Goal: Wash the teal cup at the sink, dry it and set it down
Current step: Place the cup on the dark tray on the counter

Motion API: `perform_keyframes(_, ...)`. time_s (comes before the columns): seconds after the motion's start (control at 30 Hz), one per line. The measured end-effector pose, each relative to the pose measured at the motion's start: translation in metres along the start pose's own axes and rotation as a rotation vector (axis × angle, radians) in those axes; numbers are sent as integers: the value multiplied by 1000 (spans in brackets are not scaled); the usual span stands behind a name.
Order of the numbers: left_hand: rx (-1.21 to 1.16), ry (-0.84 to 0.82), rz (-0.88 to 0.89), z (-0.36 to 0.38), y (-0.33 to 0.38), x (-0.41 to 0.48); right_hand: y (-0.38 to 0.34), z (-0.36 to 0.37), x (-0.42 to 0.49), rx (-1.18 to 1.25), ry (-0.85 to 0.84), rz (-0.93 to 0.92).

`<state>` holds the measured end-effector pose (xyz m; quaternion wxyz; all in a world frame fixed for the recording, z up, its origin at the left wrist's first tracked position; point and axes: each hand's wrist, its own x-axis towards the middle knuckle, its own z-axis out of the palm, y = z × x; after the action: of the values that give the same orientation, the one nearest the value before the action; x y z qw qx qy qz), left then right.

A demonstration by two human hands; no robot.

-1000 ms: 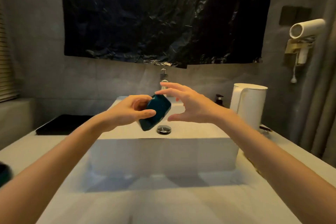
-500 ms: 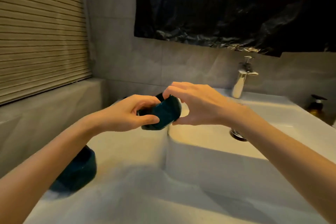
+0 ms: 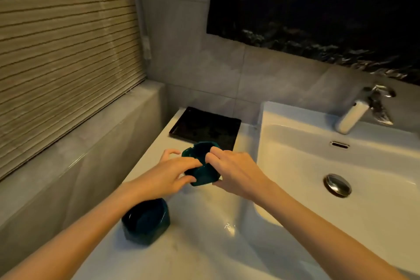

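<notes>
Teal cup: the small, faceted, glossy teal cup point(image 3: 202, 174) is between my two hands at mid-frame. It is low over the pale bench point(image 3: 200, 248), left of the white rectangular sink point(image 3: 264, 125) and just in front of the flat black tray point(image 3: 205, 128). I cannot tell whether its base touches the bench.
Left grip: my left grip point(image 3: 172, 175) clasps the cup's left side, fingers curled round it.
Right grip: my right grip point(image 3: 236, 173) pinches the cup's right side, fingertips over the rim.
Second cup: a darker teal faceted cup point(image 3: 146, 220) stands upright on the bench at lower left, apart from the held one.
Sink: a chrome tap point(image 3: 354, 113) at upper right and a round metal drain plug point(image 3: 337, 185) in the basin.
Wall: a slatted blind point(image 3: 68, 41) at upper left.
</notes>
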<state>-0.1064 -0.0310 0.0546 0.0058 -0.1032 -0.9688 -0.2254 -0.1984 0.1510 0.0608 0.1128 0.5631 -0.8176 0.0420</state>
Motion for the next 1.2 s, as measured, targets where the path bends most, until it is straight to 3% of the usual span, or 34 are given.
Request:
perform_keyframes(0.53, 374, -123, 134, 45, -31, -6, -44, 95, -19, 127, -67, 447)
perform_keyframes(0.93, 471, -186, 182, 63, -42, 0, -50, 116, -23, 246, -156, 564)
perform_keyframes(1.2, 450, -193, 171, 76, -42, 2, -43, 123, -27, 293, -155, 521)
